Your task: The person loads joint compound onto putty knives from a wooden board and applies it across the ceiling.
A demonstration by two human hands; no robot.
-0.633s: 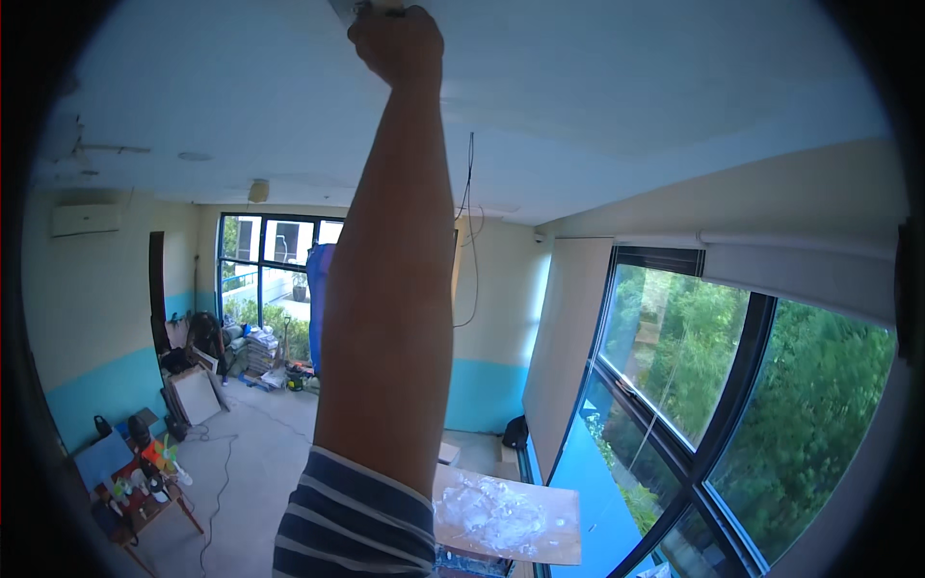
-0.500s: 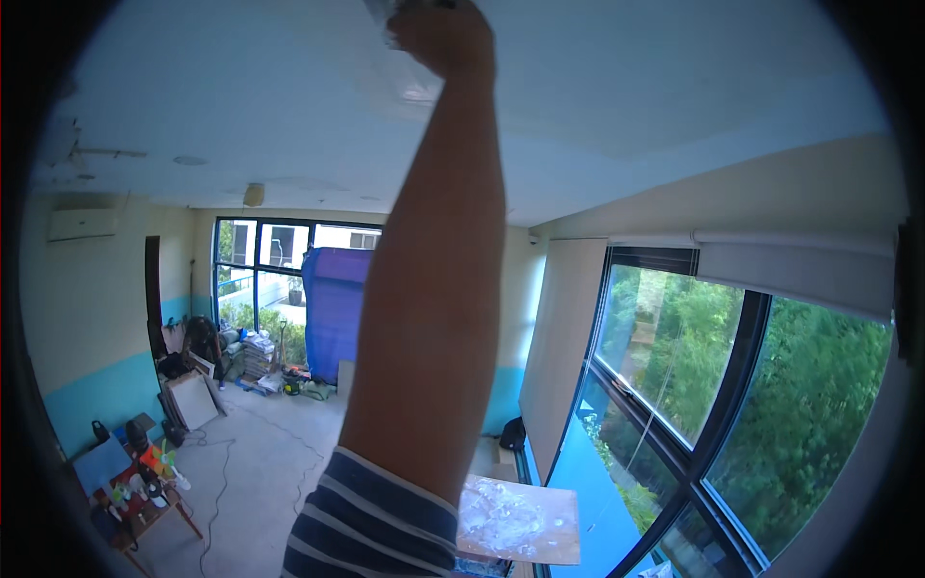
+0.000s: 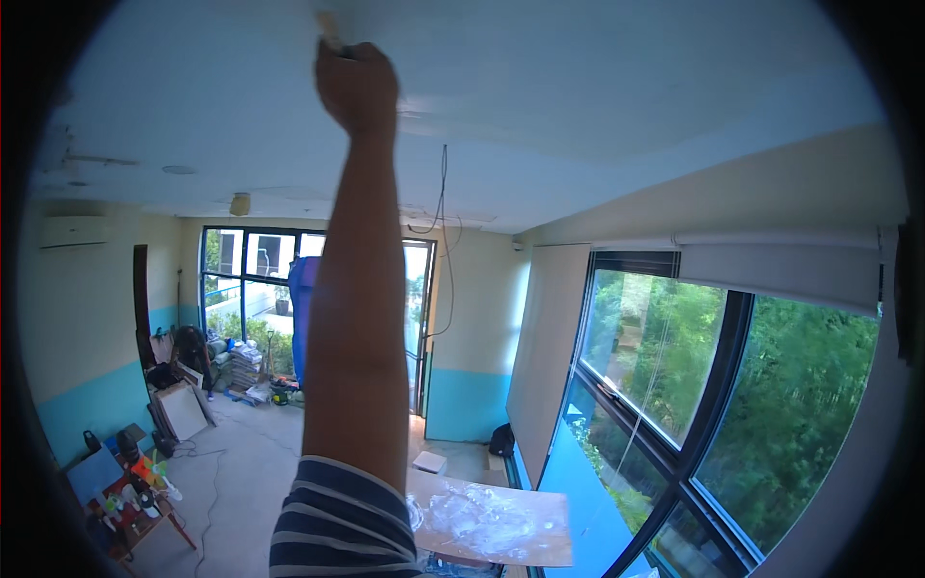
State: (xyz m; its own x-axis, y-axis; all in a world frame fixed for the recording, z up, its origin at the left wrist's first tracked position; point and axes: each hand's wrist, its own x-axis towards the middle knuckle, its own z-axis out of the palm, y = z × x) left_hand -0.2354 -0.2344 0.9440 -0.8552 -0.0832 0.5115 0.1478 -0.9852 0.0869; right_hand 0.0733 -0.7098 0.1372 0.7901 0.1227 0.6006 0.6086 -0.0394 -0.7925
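My left arm, in a navy-and-white striped sleeve, reaches straight up through the middle of the view. At its end my left hand (image 3: 358,91) is closed around a small flat tool, which looks like a putty knife (image 3: 330,29). The tool's beige end points up at the pale ceiling (image 3: 578,96); blur hides whether it touches. Below and right of my sleeve lies a brown board (image 3: 551,511), smeared with white paste (image 3: 482,518). My right hand does not show.
Loose wires (image 3: 443,207) hang from the ceiling ahead. Large dark-framed windows (image 3: 713,385) run along the right, with a roller blind (image 3: 790,265) above. A cluttered small table (image 3: 135,520) stands low at left; sacks (image 3: 248,366) and panels (image 3: 183,412) lie by the far-left wall.
My left hand has moved left and somewhat down in view, still gripping the tool. The hanging wires and far doorway, hidden before, now show right of my arm. The room has shifted slightly left.
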